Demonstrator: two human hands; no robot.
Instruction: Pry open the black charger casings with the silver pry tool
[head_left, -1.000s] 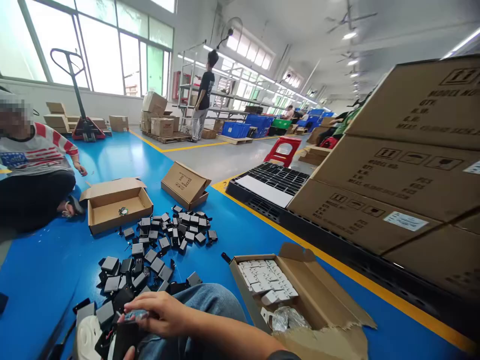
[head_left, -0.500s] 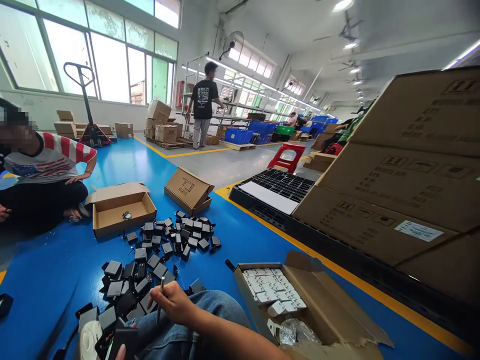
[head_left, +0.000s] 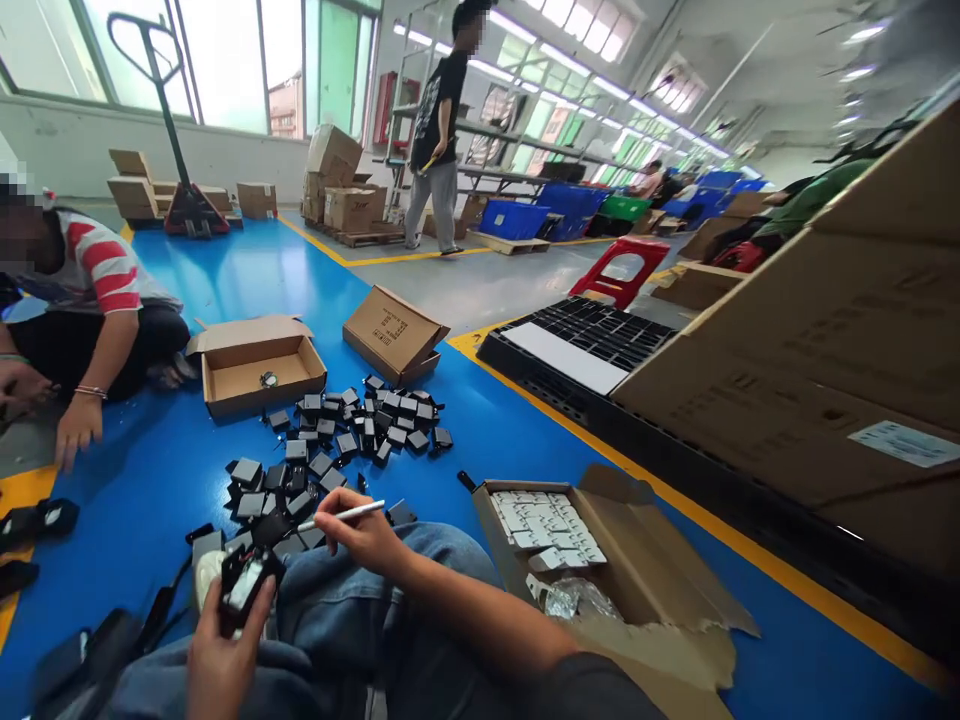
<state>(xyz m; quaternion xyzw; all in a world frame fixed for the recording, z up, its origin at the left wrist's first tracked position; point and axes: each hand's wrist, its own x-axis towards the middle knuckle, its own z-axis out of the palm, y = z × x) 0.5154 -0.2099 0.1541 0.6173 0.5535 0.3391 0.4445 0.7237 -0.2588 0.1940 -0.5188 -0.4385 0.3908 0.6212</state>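
Note:
My left hand [head_left: 225, 640] is closed around a small black casing [head_left: 247, 590] that stands open, with a white part showing inside. Between the fingers of my right hand [head_left: 361, 535] is a slim silver pen-like tool [head_left: 349, 514], slanting with one end toward the casing but apart from it. Just beyond both hands, a pile of grey and black casings [head_left: 345, 445] spreads over the blue floor. My jeans-clad leg [head_left: 442, 560] lies under the right forearm. A round off-white thing [head_left: 210, 572] sits behind the left hand, partly hidden.
An open carton [head_left: 525, 590] of white parts stands at my right. Beyond the pile are an open cardboard box [head_left: 262, 385] and a part-closed one [head_left: 394, 335]. A black pallet [head_left: 540, 375] holds stacked cartons [head_left: 787, 400]. One person [head_left: 97, 290] sits at left; another [head_left: 439, 130] stands behind.
My left hand has come further into view with the casing. The tool has gone from upright to nearly level. The seated person now reaches down to the floor; the standing person has turned.

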